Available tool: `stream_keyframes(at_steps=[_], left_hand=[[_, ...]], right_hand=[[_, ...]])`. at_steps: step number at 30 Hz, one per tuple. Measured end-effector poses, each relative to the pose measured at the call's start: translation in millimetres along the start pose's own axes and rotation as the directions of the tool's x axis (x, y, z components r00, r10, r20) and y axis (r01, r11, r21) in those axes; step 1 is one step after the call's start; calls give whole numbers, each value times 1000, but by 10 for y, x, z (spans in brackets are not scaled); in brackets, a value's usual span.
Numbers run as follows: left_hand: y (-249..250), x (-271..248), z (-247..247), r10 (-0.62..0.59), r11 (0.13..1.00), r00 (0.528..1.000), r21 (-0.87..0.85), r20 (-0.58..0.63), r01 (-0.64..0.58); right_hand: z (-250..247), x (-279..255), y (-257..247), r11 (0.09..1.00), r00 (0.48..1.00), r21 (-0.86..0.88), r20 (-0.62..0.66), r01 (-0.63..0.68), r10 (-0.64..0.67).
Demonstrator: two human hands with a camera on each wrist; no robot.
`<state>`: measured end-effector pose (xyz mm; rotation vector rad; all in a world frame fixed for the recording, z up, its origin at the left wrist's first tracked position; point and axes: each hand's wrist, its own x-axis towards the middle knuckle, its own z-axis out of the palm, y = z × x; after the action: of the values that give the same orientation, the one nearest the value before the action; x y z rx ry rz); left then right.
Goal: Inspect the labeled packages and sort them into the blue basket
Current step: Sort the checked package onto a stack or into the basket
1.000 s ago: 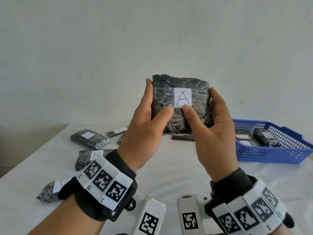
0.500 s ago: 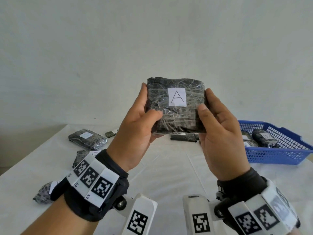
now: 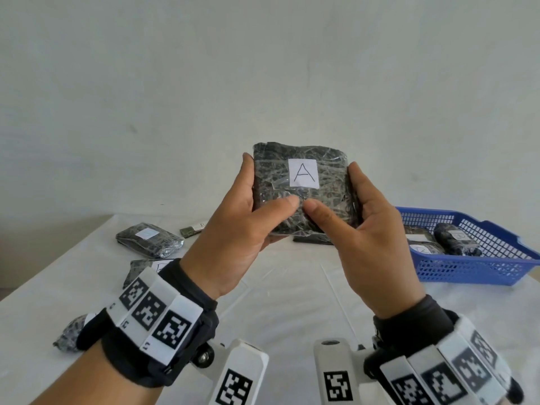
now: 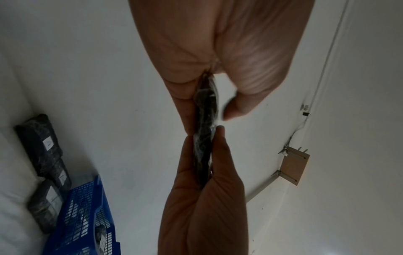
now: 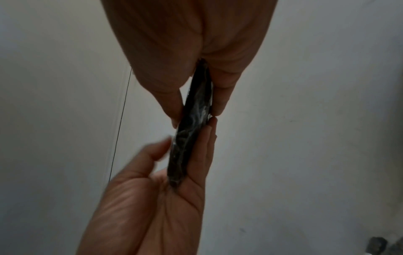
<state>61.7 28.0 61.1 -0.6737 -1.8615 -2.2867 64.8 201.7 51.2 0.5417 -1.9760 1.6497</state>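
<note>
A person's left hand (image 3: 233, 229) and right hand (image 3: 371, 241) grip a flat dark package (image 3: 301, 188) by its sides, thumbs on its front, raised above the middle of the table (image 3: 292, 287) with its white label (image 3: 303, 173) marked "A" facing the camera. The blue basket (image 3: 479, 267) at the table's right edge holds wrapped packages (image 3: 455, 239); others (image 3: 149, 239) lie toward the left edge.
</note>
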Motion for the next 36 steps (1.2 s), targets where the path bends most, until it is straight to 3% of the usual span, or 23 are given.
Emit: stream_keyframes(at_steps=[5,8,11,14,17,20,23,26,28,30,32,36], left_hand=[[25,3,-45,-12,999,1000,-30,-10,12],[31,-4,-62,-12,998,1000,-55,1,12],[-1,-10,-93,-5,988,999,-153,33,10],[-14,-6,-99,26,989,998,-146,61,-17],[-6,10,-123,7,983,999,-184,52,3],[-24,33,-130,-13,987,998,-161,57,23],[-13,31,-141,-86,980,995,-177,44,93],[11,8,-168,-183,946,981,-259,68,195],[13,-22,-166,-227,919,968,-305,108,250],[-10,-39,-132,-222,930,970,-275,102,242],[-89,-31,-65,-158,962,987,-226,7,156],[-192,-32,121,154,987,985,66,-73,-150]], right_hand=[[-20,8,-38,998,999,64,42,-18,15],[-34,17,-51,979,994,179,70,-98,87],[-56,29,-32,905,981,382,106,-189,161],[-77,13,-58,809,968,533,153,-248,196],[-92,12,-79,773,965,578,164,-262,204],[-86,2,-62,865,973,451,164,-218,160],[-85,-6,-35,994,987,81,153,-71,58],[-127,-14,0,950,981,-284,174,132,-84],[-126,3,32,927,971,-310,183,209,-157],[-72,12,36,962,978,-186,102,200,-183],[4,41,75,990,990,8,-20,139,-139],[106,91,51,907,987,413,-97,-80,131]])
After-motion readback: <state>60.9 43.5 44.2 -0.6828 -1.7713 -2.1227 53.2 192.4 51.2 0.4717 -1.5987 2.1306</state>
